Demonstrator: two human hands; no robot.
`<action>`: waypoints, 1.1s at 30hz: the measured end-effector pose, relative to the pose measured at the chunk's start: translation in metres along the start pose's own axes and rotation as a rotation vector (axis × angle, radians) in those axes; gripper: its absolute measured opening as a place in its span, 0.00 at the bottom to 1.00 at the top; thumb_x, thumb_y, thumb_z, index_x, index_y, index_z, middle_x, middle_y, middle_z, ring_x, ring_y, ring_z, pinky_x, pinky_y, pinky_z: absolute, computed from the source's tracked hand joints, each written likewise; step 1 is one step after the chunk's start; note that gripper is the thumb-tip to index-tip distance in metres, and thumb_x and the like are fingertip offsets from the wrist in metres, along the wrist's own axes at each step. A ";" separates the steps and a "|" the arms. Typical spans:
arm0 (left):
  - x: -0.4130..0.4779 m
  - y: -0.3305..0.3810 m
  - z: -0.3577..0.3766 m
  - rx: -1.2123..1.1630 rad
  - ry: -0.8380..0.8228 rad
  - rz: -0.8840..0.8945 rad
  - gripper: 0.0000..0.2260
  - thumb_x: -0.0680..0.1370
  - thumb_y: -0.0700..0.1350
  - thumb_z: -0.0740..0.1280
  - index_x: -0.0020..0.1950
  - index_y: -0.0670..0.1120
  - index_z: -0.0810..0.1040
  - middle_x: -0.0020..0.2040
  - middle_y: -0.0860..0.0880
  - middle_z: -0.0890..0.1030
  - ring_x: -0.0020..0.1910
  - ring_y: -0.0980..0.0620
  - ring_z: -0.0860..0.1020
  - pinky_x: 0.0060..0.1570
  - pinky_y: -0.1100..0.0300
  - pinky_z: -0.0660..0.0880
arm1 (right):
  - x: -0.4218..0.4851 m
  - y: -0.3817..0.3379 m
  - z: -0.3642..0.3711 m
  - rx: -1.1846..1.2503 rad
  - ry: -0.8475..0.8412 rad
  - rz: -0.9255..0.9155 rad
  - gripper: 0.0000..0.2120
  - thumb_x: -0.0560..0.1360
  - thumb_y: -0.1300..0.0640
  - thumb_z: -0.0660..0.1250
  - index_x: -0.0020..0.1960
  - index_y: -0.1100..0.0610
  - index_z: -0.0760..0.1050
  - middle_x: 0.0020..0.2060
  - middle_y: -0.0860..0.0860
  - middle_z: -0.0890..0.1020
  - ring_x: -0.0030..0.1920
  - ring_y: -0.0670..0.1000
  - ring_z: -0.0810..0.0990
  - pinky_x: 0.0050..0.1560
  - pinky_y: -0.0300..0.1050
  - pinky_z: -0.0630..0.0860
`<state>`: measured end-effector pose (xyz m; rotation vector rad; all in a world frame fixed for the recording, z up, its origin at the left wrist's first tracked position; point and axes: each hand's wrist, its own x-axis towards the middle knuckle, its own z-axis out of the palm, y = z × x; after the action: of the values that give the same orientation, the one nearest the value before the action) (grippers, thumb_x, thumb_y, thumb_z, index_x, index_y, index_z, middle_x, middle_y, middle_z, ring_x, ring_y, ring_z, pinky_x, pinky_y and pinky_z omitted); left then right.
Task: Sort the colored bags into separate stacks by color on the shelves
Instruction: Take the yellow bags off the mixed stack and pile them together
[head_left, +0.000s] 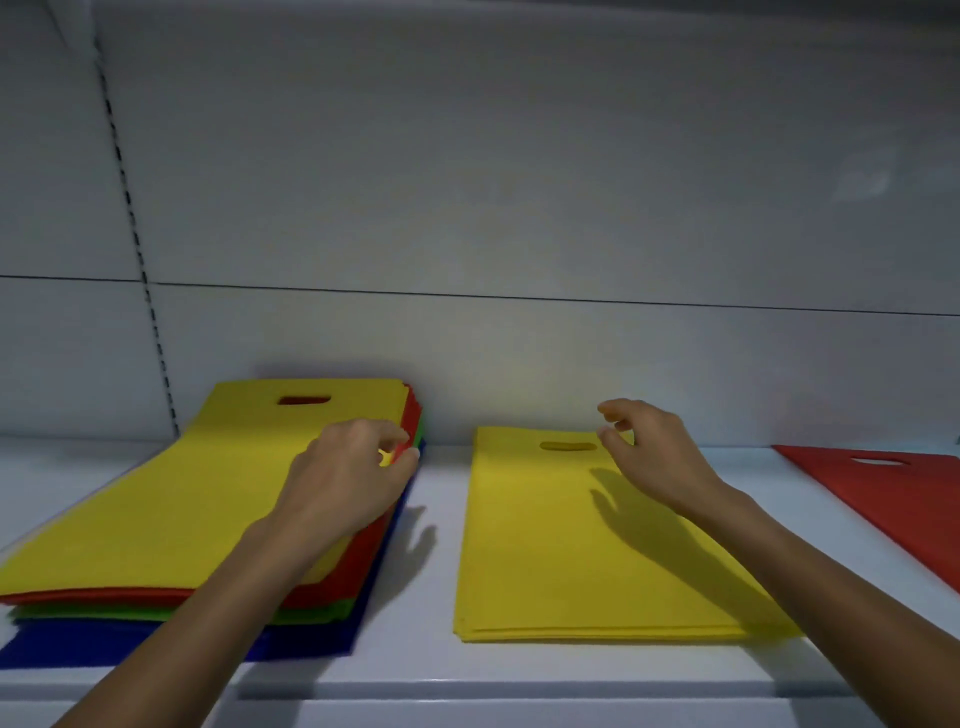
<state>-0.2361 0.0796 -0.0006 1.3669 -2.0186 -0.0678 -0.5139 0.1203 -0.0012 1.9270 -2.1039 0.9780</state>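
My left hand (353, 473) is pinching the top yellow bag (171, 493) of the lower-left mixed pile (311, 609). My right hand (654, 447) is hovering slack, empty. The centre yellow stack (571, 571) is just starting.

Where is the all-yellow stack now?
Head view: the all-yellow stack lies centre-right on the shelf, between the mixed-color pile and the red bag at far right.
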 end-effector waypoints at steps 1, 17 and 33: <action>0.001 -0.013 -0.009 -0.006 0.002 -0.018 0.11 0.75 0.53 0.63 0.55 0.53 0.79 0.52 0.54 0.81 0.51 0.53 0.77 0.50 0.54 0.74 | 0.005 -0.013 0.005 0.012 0.002 -0.020 0.16 0.78 0.58 0.60 0.65 0.60 0.71 0.60 0.56 0.77 0.58 0.54 0.75 0.58 0.45 0.68; -0.009 -0.232 -0.087 0.063 -0.120 -0.391 0.22 0.73 0.54 0.68 0.64 0.45 0.74 0.57 0.47 0.79 0.55 0.49 0.76 0.50 0.59 0.70 | 0.035 -0.177 0.130 0.011 -0.276 0.021 0.10 0.75 0.54 0.65 0.42 0.61 0.74 0.39 0.56 0.79 0.42 0.54 0.76 0.41 0.46 0.70; -0.016 -0.227 -0.071 0.123 0.215 -0.047 0.05 0.68 0.41 0.75 0.37 0.48 0.80 0.39 0.48 0.81 0.38 0.46 0.76 0.33 0.61 0.65 | 0.020 -0.178 0.157 0.281 0.053 0.241 0.14 0.69 0.58 0.73 0.36 0.54 0.68 0.29 0.46 0.70 0.34 0.47 0.70 0.37 0.41 0.63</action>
<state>-0.0111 0.0147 -0.0456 1.4327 -1.8364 0.1784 -0.3010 0.0237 -0.0483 1.7620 -2.3125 1.4246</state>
